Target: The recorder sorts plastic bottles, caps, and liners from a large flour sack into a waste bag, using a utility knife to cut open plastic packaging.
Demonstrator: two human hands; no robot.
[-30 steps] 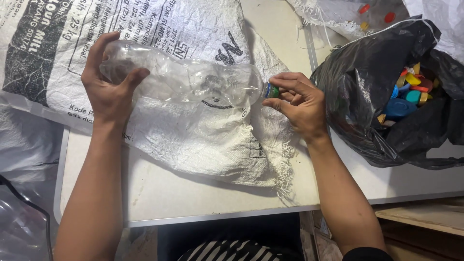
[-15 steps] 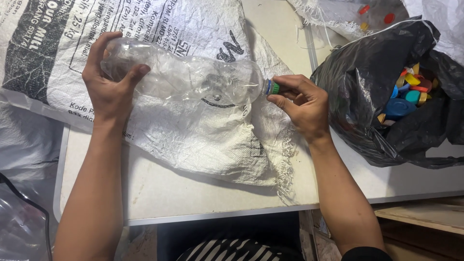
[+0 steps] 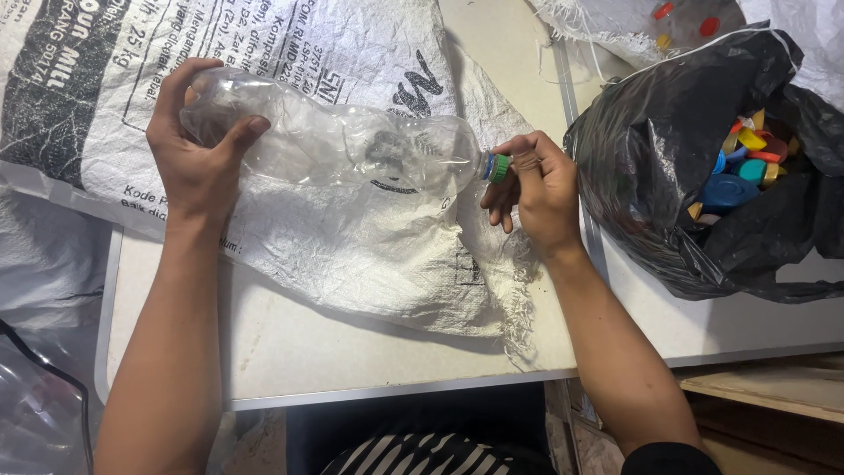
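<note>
Clear, crumpled plastic forms the bottle (image 3: 334, 145), which lies horizontally above a white woven sack (image 3: 352, 237) on the table (image 3: 290, 352). The left hand (image 3: 198, 158) is wrapped around its dented base end; the right hand (image 3: 536, 189) pinches the small green cap (image 3: 498, 167) at the neck between thumb and fingers. At right, a glossy black plastic bag (image 3: 651, 176) holds assorted coloured caps (image 3: 738, 167).

1. The right hand (image 3: 538, 189) rolls on the green cap (image 3: 499, 167): the thumb and forefinger now pinch it from the right, while the lower fingers curl under instead of lying over it.
2. The clear plastic bottle (image 3: 338, 141) sits slightly farther up and flatter than a second ago.
3. The left hand (image 3: 198, 154) shifts a little with the bottle's base.
</note>
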